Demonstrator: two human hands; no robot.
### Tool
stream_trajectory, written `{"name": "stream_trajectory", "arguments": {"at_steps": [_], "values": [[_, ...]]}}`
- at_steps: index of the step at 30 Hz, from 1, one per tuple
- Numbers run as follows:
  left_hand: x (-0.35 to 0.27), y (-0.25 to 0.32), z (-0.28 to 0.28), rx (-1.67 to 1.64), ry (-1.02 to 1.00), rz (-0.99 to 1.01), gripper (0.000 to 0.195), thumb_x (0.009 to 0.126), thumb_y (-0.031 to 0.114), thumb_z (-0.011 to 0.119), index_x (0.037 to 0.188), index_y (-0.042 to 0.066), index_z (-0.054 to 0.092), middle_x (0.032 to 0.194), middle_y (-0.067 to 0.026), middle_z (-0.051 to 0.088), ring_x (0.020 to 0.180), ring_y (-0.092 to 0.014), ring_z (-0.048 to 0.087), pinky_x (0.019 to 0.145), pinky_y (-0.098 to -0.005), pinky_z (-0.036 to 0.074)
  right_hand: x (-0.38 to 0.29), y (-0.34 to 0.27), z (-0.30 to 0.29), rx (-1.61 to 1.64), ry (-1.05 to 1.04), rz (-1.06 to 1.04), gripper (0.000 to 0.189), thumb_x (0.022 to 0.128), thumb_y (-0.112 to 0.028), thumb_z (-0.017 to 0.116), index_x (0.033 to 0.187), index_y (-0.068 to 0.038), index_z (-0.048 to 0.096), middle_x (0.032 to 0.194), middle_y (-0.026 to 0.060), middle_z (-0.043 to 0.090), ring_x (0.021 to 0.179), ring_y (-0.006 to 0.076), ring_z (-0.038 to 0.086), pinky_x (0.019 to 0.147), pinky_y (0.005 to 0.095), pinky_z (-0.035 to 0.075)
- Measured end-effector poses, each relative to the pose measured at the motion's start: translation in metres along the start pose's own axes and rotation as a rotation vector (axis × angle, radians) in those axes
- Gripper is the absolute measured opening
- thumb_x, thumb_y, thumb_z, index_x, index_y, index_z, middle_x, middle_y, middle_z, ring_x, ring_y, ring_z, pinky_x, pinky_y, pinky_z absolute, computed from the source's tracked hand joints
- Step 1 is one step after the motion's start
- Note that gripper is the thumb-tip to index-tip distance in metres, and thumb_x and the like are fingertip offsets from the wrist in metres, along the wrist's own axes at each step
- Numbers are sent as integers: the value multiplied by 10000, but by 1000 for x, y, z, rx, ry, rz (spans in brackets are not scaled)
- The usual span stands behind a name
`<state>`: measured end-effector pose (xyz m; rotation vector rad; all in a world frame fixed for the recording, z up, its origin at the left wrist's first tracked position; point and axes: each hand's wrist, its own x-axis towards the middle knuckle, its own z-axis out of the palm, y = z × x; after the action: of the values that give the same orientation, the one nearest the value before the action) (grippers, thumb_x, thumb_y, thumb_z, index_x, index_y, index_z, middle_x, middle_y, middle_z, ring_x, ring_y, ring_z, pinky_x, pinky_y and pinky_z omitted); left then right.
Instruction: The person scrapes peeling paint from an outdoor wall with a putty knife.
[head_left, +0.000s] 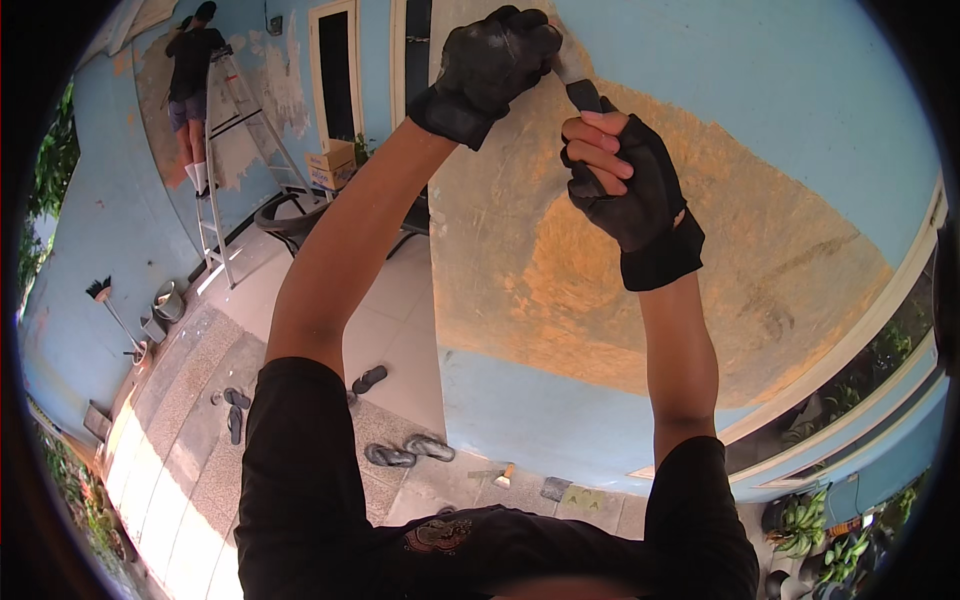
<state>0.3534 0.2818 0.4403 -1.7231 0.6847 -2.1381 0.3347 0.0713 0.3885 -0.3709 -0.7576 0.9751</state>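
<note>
My right hand (622, 180), in a black fingerless glove, is closed around the dark handle of a scraper (582, 91), its blade pointing up and left at the wall. My left hand (499, 64), also in a black glove, is raised beside the blade with its fingers curled; whether it touches the blade or holds anything cannot be told. Around the hands, the blue painted wall (720, 67) has a large bare patch of brown and orange plaster (585, 255) with ragged paint edges.
A person (191, 82) stands on an aluminium stepladder (217, 150) at another patchy wall. Near it are a dark chair (281, 217) and cardboard boxes (330, 166). Sandals (390, 454) and a wooden-handled brush (505, 475) lie on the ground. Potted plants (801, 525) stand lower right.
</note>
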Motion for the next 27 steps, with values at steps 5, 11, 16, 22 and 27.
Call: {"name": "stream_trajectory", "arguments": {"at_steps": [5, 11, 16, 22, 27], "values": [[9, -9, 6, -24, 51, -45, 161, 721, 149, 765, 800, 145, 625, 819, -38, 645, 715, -212, 653, 527, -334, 521, 16, -7, 2, -19, -48, 7, 184, 967, -3, 490, 854, -101, 383, 705, 1, 442, 475, 55, 390, 353, 200, 293], [9, -5, 4, -79, 76, -55, 138, 728, 141, 763, 747, 138, 626, 757, -35, 634, 694, -209, 643, 542, -328, 516, 16, -4, -2, -54, -68, -8, 194, 990, -9, 464, 839, -97, 380, 709, 2, 441, 476, 63, 389, 359, 203, 308], [6, -7, 0, -155, 39, -54, 126, 740, 130, 757, 728, 132, 632, 750, -39, 632, 692, -214, 640, 564, -337, 524, 12, 3, 2, -8, -40, -26, 209, 975, 4, 484, 833, -108, 380, 688, -9, 431, 470, 55, 377, 360, 193, 296], [8, -11, 0, -84, -34, -144, 99, 739, 134, 757, 785, 133, 669, 800, -56, 666, 707, -241, 660, 586, -346, 544, 20, 1, 2, -24, -47, -43, 213, 967, 10, 488, 828, -103, 373, 694, -4, 433, 474, 57, 383, 358, 201, 294], [2, -11, 5, -57, 13, -6, 113, 738, 139, 758, 813, 126, 674, 811, -50, 668, 720, -240, 661, 585, -347, 545, 13, 7, -4, 35, -57, -18, 206, 969, -1, 482, 826, -98, 369, 695, 0, 432, 477, 61, 390, 360, 212, 298]]}}
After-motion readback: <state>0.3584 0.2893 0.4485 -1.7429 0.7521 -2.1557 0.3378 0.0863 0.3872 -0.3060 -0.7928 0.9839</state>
